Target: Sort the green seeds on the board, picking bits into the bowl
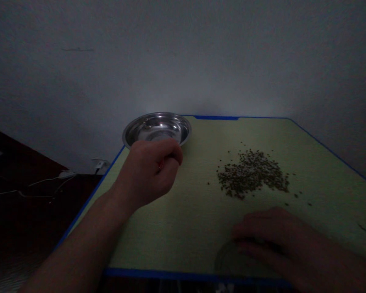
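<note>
My left hand [154, 169] is closed in a fist over the left part of the table, just in front of a shiny metal bowl [161, 122]. A small red bit shows between its thumb and fingers; the rest of what it holds is hidden. Near the front edge, my right hand [271, 232] has its fingers and thumb drawn together at the rim of a see-through round dish [224, 258], which is dim and hard to make out. Between the right hand and the back of the table lies a loose pile of small brown, seed-like grains [251, 173].
The pale green table [177, 228] has a blue edge and stands against a grey wall [201, 53]. Stray grains lie around the pile, and a dark mark [362, 228] is at the right. White cables [45, 181] run over the dark floor at the left.
</note>
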Motion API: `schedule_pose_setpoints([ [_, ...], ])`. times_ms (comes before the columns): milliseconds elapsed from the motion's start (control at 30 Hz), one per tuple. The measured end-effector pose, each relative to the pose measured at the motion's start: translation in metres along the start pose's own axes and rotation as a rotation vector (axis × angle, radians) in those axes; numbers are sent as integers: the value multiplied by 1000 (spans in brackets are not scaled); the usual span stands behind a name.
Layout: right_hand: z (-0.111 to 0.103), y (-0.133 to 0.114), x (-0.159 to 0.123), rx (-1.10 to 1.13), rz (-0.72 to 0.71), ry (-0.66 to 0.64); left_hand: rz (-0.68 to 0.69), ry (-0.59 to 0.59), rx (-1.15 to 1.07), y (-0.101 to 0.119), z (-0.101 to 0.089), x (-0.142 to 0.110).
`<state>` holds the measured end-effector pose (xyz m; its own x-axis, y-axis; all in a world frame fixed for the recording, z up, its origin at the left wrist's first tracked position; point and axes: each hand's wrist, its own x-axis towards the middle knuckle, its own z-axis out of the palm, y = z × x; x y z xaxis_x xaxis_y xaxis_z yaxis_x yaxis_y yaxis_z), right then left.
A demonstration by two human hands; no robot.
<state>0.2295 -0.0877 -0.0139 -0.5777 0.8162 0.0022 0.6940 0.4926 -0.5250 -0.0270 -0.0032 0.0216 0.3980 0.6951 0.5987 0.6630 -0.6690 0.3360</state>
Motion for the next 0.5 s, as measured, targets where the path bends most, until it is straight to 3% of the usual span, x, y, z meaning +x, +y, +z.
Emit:
schedule_pose_setpoints([
  [500,2,2,-1,-22,-83,31,-1,-24,9,3,-1,0],
])
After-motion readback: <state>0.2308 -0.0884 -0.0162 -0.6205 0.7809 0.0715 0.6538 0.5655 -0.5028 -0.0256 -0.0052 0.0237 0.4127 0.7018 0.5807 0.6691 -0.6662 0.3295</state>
